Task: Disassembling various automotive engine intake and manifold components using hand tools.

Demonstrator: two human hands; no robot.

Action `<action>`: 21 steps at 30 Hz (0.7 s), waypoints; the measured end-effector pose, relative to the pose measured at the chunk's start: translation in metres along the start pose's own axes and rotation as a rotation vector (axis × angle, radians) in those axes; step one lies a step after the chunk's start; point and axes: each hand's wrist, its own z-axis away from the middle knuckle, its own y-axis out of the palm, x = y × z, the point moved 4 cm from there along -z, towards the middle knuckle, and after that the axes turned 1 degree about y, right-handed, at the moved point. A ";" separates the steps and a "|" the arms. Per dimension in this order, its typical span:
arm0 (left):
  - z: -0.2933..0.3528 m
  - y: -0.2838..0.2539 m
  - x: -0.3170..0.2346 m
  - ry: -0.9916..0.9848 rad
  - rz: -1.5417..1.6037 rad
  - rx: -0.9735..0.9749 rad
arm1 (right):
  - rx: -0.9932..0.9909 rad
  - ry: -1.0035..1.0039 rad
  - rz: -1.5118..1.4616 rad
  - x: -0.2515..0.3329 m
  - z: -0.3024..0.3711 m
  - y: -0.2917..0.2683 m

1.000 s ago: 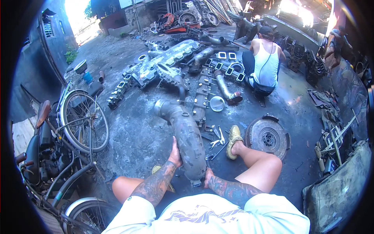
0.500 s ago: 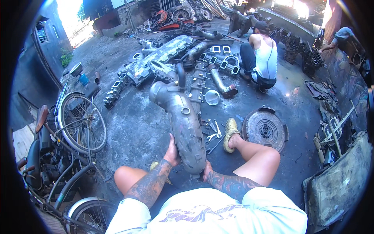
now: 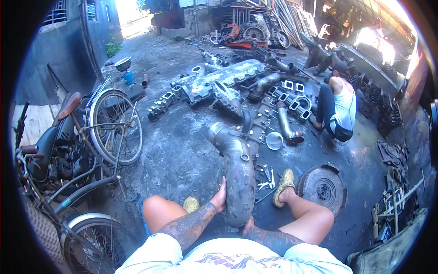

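Note:
A large, curved grey metal pipe [image 3: 240, 182] with a small round port on its upper side stands between my knees. My left hand [image 3: 220, 197] presses along its left side, fingers partly hidden behind it. Low on the right, my right hand [image 3: 248, 225] holds the pipe's near end, and most of its fingers are out of sight. Just right of the pipe lie pliers [image 3: 268, 179] and other small tools. A round, pale translucent dish [image 3: 274, 140] sits beyond them, beside a shorter metal pipe [image 3: 286, 122].
A bicycle [image 3: 116, 128] stands on the left. A round, toothed flywheel [image 3: 323, 189] lies right of my foot. Ahead are a long metal cover [image 3: 223, 80] and flat gaskets [image 3: 293, 86]. A crouching person [image 3: 342, 107] is at the right, near stacked engine parts.
The view has shifted, so the scene sits lower and further right in the picture. Both hands stay on the curved pipe, which keeps about the same place between my legs.

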 end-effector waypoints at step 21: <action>-0.023 -0.051 0.006 -0.037 0.099 -0.053 | -0.133 0.069 0.051 -0.006 -0.011 0.007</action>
